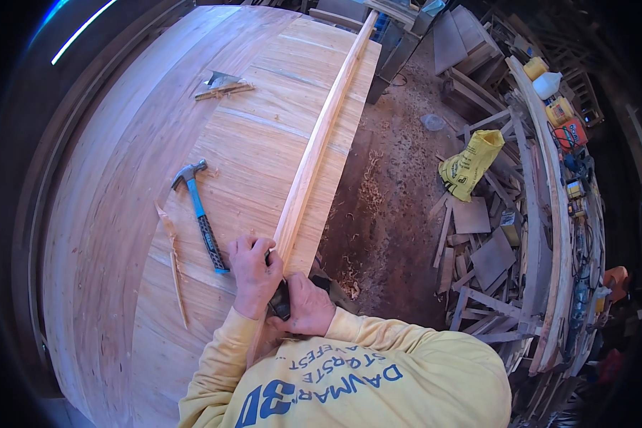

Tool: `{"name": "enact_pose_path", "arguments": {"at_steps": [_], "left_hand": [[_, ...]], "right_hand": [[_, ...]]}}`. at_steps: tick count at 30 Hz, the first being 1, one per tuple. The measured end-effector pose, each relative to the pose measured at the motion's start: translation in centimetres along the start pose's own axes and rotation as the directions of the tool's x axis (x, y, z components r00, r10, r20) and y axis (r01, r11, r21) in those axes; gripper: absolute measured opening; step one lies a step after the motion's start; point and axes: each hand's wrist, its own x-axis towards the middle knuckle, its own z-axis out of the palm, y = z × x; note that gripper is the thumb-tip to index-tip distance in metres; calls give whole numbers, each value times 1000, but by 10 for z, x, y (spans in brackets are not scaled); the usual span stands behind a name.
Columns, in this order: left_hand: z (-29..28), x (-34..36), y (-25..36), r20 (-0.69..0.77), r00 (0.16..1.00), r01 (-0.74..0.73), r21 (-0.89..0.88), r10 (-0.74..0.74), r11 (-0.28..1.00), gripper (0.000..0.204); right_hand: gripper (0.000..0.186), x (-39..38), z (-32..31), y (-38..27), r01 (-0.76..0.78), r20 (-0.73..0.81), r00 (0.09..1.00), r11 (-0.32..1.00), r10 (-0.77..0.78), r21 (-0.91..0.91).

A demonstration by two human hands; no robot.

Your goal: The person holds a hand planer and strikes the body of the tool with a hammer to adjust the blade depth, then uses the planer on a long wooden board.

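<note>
A long pale wooden strip [314, 153] runs over the wooden panel tabletop [264, 107], from near my body to the far end. At its near end my left hand [253, 274] is closed round the front of a black hand plane [281, 299]. My right hand [307, 307] grips the rear of the plane, just right of and nearer than the left. Both hands hide most of the tool, so its underside is not visible. Left of my hands lies a claw hammer [204, 221] with a blue and black handle, its head pointing away from me.
A thin wood sliver [173, 264] lies left of the hammer. Farther off, a metal square [223, 78] rests by a small stick. Shavings dot the brown floor [378, 207]. At the right are a yellow bag [472, 164], scrap wood [492, 257] and a shelf with bottles [546, 85].
</note>
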Motion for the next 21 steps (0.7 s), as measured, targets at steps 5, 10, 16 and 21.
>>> {"name": "enact_pose_path", "arguments": {"at_steps": [5,10,16,21], "left_hand": [[9,2,-4,-49,989,109,-380,-137,919,24],[-7,-54,-16,-8,984,176,-157,-180,972,38],[-36,-109,13,182,964,171,124,-192,977,65],[-33,-107,8,161,952,249,79,-259,965,62]], "right_hand": [[65,2,-2,23,-74,-83,990,910,117,408],[43,11,-47,41,-246,206,958,203,200,948],[35,34,-81,73,-57,-31,961,311,273,949],[27,41,-74,81,-47,-35,955,269,293,962]]}}
